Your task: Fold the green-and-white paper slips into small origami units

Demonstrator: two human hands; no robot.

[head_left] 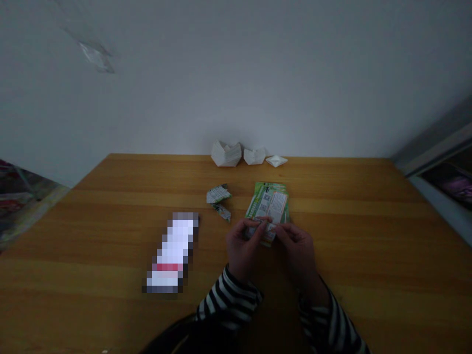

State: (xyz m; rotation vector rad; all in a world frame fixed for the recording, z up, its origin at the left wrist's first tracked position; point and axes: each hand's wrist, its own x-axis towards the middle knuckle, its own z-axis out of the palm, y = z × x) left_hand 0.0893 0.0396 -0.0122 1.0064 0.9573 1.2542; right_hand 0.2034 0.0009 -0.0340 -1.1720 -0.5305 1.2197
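The sleeves (230, 297) are striped black-and-white — the papers (271, 201) green-and-white, the table (354, 231) brown.

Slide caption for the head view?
Left hand and right hand pinch a small paper piece by a pile of leaflets on a wooden table.

The brown wooden tabletop (368, 236) looks smooth, faintly glossy on my feed; I see matt white folded-paper shapes (226, 156), smooth green-and-white printed paper sheets (275, 202), and matt black-and-white striped cloth sleeves (230, 297).
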